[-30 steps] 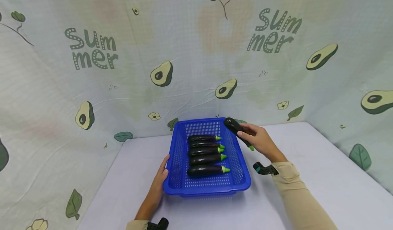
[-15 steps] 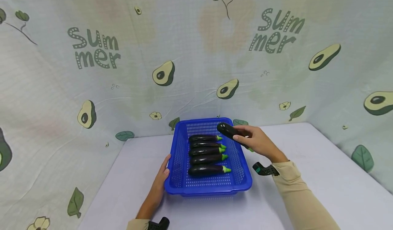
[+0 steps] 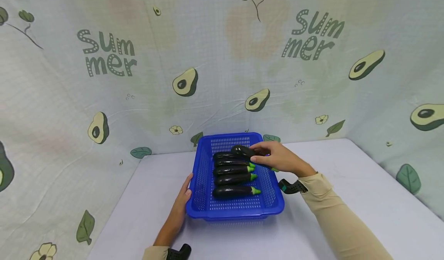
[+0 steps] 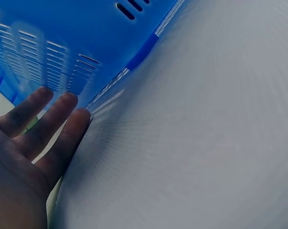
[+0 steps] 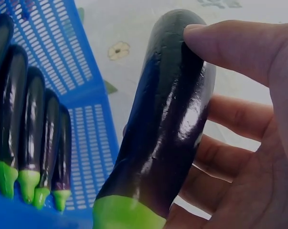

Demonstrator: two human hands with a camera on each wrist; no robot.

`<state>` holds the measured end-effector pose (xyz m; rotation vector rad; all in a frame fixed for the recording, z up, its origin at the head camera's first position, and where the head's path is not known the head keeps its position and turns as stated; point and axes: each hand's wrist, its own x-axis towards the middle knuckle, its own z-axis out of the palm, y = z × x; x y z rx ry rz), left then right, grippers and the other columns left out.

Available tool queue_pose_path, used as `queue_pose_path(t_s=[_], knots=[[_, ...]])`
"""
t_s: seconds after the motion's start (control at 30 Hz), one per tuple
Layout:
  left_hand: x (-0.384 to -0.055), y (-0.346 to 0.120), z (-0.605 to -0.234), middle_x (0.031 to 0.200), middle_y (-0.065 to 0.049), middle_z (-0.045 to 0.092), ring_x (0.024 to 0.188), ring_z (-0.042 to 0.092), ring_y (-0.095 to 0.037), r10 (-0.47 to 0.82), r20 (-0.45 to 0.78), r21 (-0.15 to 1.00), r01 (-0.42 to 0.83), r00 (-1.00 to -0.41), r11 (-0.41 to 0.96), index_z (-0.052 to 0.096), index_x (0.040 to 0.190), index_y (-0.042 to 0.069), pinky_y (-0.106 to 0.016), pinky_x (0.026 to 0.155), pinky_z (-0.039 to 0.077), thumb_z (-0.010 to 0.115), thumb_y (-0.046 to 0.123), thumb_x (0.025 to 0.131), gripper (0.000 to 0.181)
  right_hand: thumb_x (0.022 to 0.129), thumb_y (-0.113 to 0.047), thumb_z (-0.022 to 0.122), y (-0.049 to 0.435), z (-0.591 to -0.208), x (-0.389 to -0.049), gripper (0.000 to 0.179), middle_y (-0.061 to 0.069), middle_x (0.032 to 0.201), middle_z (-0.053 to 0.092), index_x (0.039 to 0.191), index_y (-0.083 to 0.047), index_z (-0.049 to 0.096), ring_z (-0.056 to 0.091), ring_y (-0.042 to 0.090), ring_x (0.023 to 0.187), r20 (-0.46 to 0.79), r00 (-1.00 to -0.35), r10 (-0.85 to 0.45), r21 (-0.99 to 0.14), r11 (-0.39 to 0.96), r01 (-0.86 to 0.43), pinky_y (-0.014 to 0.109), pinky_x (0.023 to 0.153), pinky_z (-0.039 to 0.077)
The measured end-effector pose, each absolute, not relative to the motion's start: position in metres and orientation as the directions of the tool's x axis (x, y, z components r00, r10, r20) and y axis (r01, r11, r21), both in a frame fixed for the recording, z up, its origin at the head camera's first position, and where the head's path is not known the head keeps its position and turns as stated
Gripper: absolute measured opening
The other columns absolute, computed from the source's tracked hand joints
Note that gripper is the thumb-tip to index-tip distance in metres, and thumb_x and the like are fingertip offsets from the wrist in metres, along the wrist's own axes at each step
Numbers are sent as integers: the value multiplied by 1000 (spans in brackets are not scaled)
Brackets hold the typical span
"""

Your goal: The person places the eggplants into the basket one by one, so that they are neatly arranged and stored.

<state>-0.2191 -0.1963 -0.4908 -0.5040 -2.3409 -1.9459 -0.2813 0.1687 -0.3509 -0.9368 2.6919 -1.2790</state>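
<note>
A glossy dark purple eggplant (image 3: 243,151) with a green stem end is in my right hand (image 3: 277,157), thumb on one side and fingers on the other. In the head view it is over the far right part of a blue slotted plastic basket (image 3: 239,216). The right wrist view shows the held eggplant (image 5: 167,114) close up, its green cap nearest the camera. Several more eggplants (image 3: 231,191) lie side by side in the basket, green ends to the right. My left hand (image 3: 178,210) touches the basket's left side; straight fingers (image 4: 62,107) rest against its slotted wall.
The basket stands on a white-covered table (image 3: 152,190), near its back edge. Behind it hangs a pale cloth (image 3: 215,59) printed with avocados, leaves and lettering. A black wrist strap (image 3: 293,186) is on the right arm, another strap (image 3: 178,252) on the left.
My right hand has carried the eggplant left and slightly down, from over the basket's right rim to over the far eggplants in the row. The left hand stays on the basket's side.
</note>
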Motion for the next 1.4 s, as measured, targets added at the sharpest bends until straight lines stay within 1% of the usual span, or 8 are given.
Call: queue_pose_path(t_s=[0.07, 0.2, 0.47, 0.7, 0.8, 0.93, 1.1, 1.4], knots=[[-219, -196, -491, 167, -6, 10, 152, 5, -35, 214, 247, 948, 281, -945, 147, 17, 162, 29, -67, 114, 2, 27, 37, 108, 55, 96, -37, 68, 164, -351, -283, 50, 4, 118, 68, 135, -6, 62, 64, 20, 108, 220, -808, -547, -701, 487, -521, 43, 93, 51], [-219, -197, -491, 167, -7, 9, 152, 4, -35, 227, 244, 954, 276, -943, 120, 17, 162, 29, -66, 115, 1, 27, 36, 108, 55, 95, -39, 68, 154, -351, -286, 49, 3, 117, 68, 133, -9, 64, 63, 21, 108, 188, -795, -577, -693, 496, -524, 45, 94, 51], [-219, -197, -490, 167, -7, 10, 152, 5, -35, 232, 240, 955, 272, -943, 116, 17, 162, 28, -66, 115, 2, 27, 36, 108, 55, 94, -41, 68, 137, -351, -291, 47, -1, 116, 68, 131, -12, 65, 63, 16, 104, 159, -761, -629, -670, 498, -551, 42, 92, 51], [-218, -195, -488, 167, -2, 12, 152, 6, -31, 220, 211, 958, 246, -953, 145, 19, 161, 33, -65, 115, 3, 29, 41, 108, 55, 94, -38, 70, 130, -357, -296, 44, 1, 120, 68, 129, -12, 67, 62, 16, 105, 145, -746, -650, -693, 472, -545, 40, 91, 51], [-219, -196, -490, 167, -4, 11, 152, 6, -33, 219, 216, 957, 251, -951, 144, 19, 161, 32, -67, 115, 2, 29, 40, 108, 55, 93, -38, 71, 126, -361, -297, 43, 1, 120, 68, 128, -13, 68, 63, 16, 104, 123, -736, -665, -704, 464, -537, 39, 90, 52], [-220, -196, -491, 167, -6, 11, 152, 6, -36, 219, 228, 955, 262, -949, 140, 19, 161, 31, -68, 114, 2, 28, 39, 108, 54, 92, -37, 73, 123, -366, -297, 41, -3, 117, 68, 126, -16, 69, 63, 15, 103, 94, -729, -678, -711, 467, -526, 38, 90, 52], [-220, -196, -490, 167, -6, 12, 152, 6, -35, 214, 233, 951, 268, -949, 153, 19, 161, 31, -67, 114, 2, 27, 39, 108, 55, 91, -33, 75, 122, -368, -296, 38, -3, 114, 69, 124, -15, 71, 64, 14, 104, 65, -719, -692, -722, 465, -513, 38, 90, 53], [-219, -197, -492, 167, -7, 13, 152, 7, -36, 211, 246, 948, 280, -946, 153, 19, 161, 30, -67, 114, 2, 27, 37, 108, 54, 90, -34, 76, 121, -373, -295, 39, -3, 113, 70, 122, -14, 71, 65, 15, 105, 27, -707, -706, -746, 457, -484, 37, 90, 53]])
